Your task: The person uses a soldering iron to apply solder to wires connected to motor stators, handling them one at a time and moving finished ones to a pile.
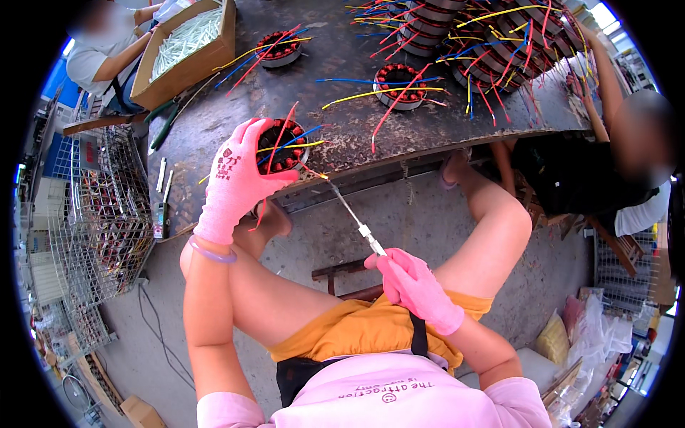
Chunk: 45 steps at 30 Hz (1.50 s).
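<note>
In a pink glove, my left hand grips a motor stator at the table's front edge, fingers behind its left side and thumb below. Red, blue and yellow lead wires stick out of the stator. My right hand, also gloved in pink, is closed around a slender rod-like tool with a white collar and a thin metal shaft. The shaft points up and left. Its tip is at the end of a lead beside the stator; whether they touch, I cannot tell.
Two more stators lie farther back on the dark worn table. Stacked stators with loose wires stand at the back right. A cardboard box of white sleeves and green-handled pliers are at left. Co-workers sit on both sides.
</note>
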{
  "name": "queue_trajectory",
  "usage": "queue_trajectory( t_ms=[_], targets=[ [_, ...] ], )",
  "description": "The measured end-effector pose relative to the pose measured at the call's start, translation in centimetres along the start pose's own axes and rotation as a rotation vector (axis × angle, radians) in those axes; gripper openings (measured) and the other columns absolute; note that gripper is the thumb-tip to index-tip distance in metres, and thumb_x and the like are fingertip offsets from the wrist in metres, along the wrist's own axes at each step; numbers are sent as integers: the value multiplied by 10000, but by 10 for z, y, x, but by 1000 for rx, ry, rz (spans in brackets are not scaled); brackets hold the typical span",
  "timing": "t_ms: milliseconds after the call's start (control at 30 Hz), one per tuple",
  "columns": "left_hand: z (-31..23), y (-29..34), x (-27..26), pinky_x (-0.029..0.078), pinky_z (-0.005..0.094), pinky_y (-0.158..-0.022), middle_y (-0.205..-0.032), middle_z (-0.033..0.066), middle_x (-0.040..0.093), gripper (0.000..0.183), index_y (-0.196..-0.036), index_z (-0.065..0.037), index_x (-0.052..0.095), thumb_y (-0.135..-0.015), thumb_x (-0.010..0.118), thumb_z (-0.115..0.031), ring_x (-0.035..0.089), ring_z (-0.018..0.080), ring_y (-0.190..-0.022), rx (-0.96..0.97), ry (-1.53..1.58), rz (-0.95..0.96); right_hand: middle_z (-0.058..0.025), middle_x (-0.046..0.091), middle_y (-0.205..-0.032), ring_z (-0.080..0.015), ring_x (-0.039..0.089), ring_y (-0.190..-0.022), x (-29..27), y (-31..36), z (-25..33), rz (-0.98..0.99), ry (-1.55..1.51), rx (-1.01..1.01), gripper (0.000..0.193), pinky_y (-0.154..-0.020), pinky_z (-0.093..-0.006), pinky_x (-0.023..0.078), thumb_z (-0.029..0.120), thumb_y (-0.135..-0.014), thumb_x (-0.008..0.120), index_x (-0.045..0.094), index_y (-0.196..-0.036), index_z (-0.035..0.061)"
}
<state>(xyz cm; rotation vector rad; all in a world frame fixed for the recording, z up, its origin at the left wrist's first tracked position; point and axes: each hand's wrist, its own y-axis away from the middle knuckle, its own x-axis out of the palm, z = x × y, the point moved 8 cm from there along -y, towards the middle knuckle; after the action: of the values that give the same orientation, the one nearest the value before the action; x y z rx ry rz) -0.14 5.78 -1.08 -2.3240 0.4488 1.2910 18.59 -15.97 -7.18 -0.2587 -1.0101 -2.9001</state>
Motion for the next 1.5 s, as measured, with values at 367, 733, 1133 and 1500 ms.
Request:
queue_trajectory(
  t_ms=[367, 733, 1133, 1500],
  targets=[
    [-1, -3, 0, 450, 425, -1025, -1362, 201, 521, 836, -1326, -20, 538, -614, 883, -292, 535, 388, -1225, 25, -71, 3, -38, 510, -655, -85, 485, -542, -4, 1, 8, 16, 127, -17, 318, -533, -262, 395, 273, -1013, 466, 619, -1075, 1],
    [1, -3, 1, 431, 404, -1063, -1385, 185, 509, 824, -1354, -34, 521, -615, 854, -178, 507, 365, -1276, 5, -38, 37, 14, 475, -574, -45, 354, -480, -4, -1, 3, -1, 84, -28, 334, -465, -229, 265, 313, -1012, 479, 628, -1099, 27],
    [8, 6, 1, 329, 389, -1152, -1514, 177, 400, 854, -1466, -47, 411, -696, 780, -71, 393, 330, -1402, 3, 123, 196, 11, 471, -570, -52, 384, -498, -3, -4, 0, 13, 57, -73, 354, -485, -233, 291, 328, -1011, 481, 626, -1080, 12],
    [5, 0, 6, 379, 401, -1117, -1454, 186, 448, 902, -1447, -43, 430, -645, 834, -130, 451, 344, -1344, -19, 51, 116, -49, 524, -632, -103, 507, -534, -4, 0, 6, 19, 157, -19, 331, -540, -274, 407, 299, -1024, 460, 621, -1047, 11]
  ],
)
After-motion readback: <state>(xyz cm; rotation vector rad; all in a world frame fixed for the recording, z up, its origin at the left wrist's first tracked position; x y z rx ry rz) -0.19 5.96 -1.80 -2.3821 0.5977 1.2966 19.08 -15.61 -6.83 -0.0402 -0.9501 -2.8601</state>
